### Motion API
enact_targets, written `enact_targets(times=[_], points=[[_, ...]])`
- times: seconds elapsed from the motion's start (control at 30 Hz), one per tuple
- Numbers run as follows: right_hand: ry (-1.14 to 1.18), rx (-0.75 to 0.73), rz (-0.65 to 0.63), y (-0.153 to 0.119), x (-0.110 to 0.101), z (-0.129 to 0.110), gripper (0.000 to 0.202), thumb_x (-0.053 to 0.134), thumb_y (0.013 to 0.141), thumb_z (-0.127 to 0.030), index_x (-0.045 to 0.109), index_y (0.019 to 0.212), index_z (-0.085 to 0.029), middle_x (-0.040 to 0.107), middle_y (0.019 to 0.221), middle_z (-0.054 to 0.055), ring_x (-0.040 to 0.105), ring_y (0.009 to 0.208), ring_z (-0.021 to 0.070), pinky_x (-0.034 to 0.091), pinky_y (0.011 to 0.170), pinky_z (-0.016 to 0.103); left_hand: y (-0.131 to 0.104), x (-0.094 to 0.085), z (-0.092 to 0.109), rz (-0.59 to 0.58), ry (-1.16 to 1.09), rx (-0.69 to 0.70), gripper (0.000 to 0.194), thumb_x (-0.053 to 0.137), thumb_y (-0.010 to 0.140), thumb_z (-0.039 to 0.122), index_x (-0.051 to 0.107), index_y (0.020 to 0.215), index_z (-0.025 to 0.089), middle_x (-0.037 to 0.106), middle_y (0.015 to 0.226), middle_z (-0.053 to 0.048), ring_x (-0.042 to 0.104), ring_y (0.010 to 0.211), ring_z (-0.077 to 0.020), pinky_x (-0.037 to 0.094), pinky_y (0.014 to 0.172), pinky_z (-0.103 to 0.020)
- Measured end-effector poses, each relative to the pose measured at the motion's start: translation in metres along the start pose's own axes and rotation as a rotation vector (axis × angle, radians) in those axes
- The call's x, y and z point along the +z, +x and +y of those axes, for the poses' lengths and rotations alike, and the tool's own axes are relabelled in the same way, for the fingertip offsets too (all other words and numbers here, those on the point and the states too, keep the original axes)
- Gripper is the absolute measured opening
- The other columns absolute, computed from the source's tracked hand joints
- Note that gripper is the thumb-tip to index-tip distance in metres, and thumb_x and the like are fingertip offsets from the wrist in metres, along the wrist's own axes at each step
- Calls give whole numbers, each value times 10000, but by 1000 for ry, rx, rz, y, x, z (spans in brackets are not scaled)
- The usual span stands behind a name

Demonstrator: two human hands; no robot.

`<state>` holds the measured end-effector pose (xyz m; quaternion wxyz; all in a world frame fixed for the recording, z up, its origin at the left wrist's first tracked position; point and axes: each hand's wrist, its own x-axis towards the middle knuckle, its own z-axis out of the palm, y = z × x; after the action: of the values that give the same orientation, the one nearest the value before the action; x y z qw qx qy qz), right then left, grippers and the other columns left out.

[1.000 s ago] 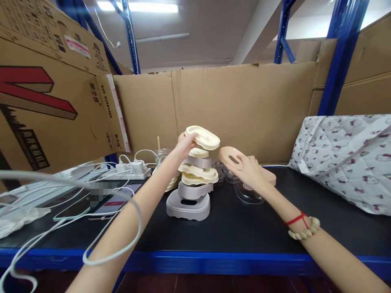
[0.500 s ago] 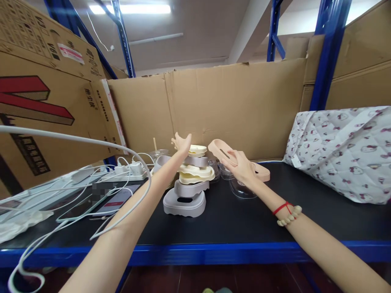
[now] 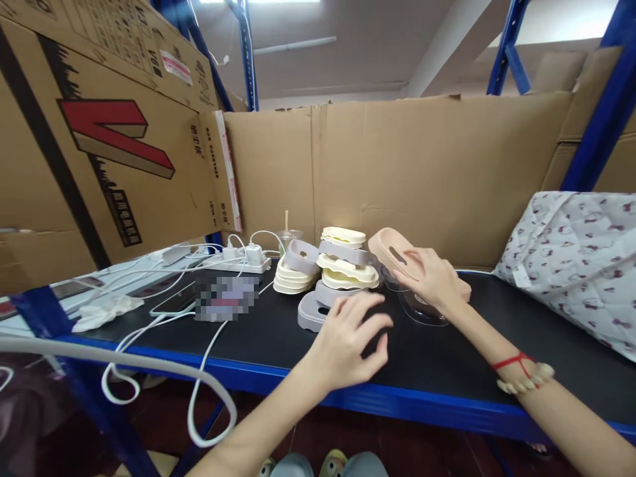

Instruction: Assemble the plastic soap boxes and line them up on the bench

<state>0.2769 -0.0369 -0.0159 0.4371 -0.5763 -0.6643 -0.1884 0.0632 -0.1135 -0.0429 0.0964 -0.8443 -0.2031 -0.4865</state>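
Keeping the pink part [image 3: 385, 244] level calls for a firm but light grip on its near end, clear of the slot. The right hand [image 3: 433, 279] has it, raised and tilted above the clear lids [image 3: 428, 317] and beside the uneven stack [image 3: 342, 253]. The left hand [image 3: 345, 344] is empty, fingers spread and slightly curled, in front of the low grey part [image 3: 311, 313]; I cannot tell whether they touch. Best to bring the left hand in slowly from the front, over the worktop [image 3: 432, 361], since a knock could topple the stack.

Half a second ago, the left hand was up by the top of the stack; now it is lower and nearer the body. The view has shifted, while the right hand still holds the pink part.
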Motion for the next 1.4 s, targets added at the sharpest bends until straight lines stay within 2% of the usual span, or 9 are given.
enact_targets(times=[0.17, 0.4, 0.5, 0.6, 0.73, 0.93, 1.03, 1.17, 1.4], points=[[-76, 47, -49, -31, -32, 0, 428, 568, 651, -653, 667, 819, -273, 711, 914, 59, 664, 798, 303, 505, 681, 426, -40, -13, 1, -47, -108, -143, 182, 482, 771, 108, 618, 836, 210, 655, 1015, -91, 637, 915, -193, 515, 777, -313], [-46, 189, -230, -65, -56, 0, 455, 652, 504, -691, 676, 741, -304, 703, 841, 49, 655, 776, 312, 524, 607, 433, -31, -26, -1, -50, -264, -187, 181, 474, 770, 110, 628, 793, 202, 675, 893, -75, 651, 817, -164, 528, 733, -284], [-55, 111, -128, -48, -63, -8, 480, 683, 489, -665, 669, 784, -285, 665, 918, 83, 614, 880, 335, 514, 718, 495, -13, -28, -6, -46, -343, -271, 172, 477, 776, 165, 642, 764, 210, 676, 801, -59, 640, 730, -162, 526, 697, -296], [15, 70, 61, -22, -64, -27, 481, 657, 597, -638, 645, 890, -258, 609, 1011, 113, 553, 1019, 337, 468, 854, 528, 12, -28, -15, -99, -572, -520, 142, 510, 776, 232, 642, 730, 207, 674, 748, -53, 633, 698, -171, 528, 694, -316], [224, -61, 116, -5, -47, -67, 481, 620, 700, -613, 599, 1017, -252, 525, 1149, 119, 472, 1164, 313, 400, 985, 513, 52, -25, -28, -202, -1069, -878, 416, 603, 768, 356, 527, 1140, 187, 693, 896, -70, 661, 694, -165, 543, 700, -331], [552, -91, 21, 16, -6, -99, 504, 546, 782, -577, 493, 1174, -264, 466, 1270, 108, 431, 1241, 274, 394, 1006, 466, 89, -34, -62, 140, -1254, -980, 407, 646, 709, 329, 482, 1059, 199, 676, 995, -76, 674, 775, -182, 551, 670, -310], [699, -22, -34, 39, 9, -91, 495, 498, 812, -557, 468, 1201, -252, 567, 1184, 94, 543, 1109, 235, 466, 909, 418, 94, -42, -93, 353, -1082, -994, 225, 590, 671, 309, 521, 850, 192, 647, 785, -12, 639, 709, -158, 501, 548, -227], [544, -1, -124, 52, 27, -67, 314, 526, 794, -496, 619, 908, -218, 656, 938, 72, 614, 900, 223, 491, 835, 421, 91, -48, -124, 599, -1001, -1085, 106, 496, 609, 270, 492, 687, 198, 601, 666, 14, 616, 713, -156, 472, 554, -209], [463, -72, -213, 25, 47, -40, 320, 526, 807, -480, 656, 923, -212, 651, 951, 83, 622, 927, 226, 494, 851, 404, 75, -55, -124, 450, -1255, -1164, 157, 547, 560, 314, 554, 622, 170, 606, 536, -6, 552, 468, -139, 486, 509, -268]])
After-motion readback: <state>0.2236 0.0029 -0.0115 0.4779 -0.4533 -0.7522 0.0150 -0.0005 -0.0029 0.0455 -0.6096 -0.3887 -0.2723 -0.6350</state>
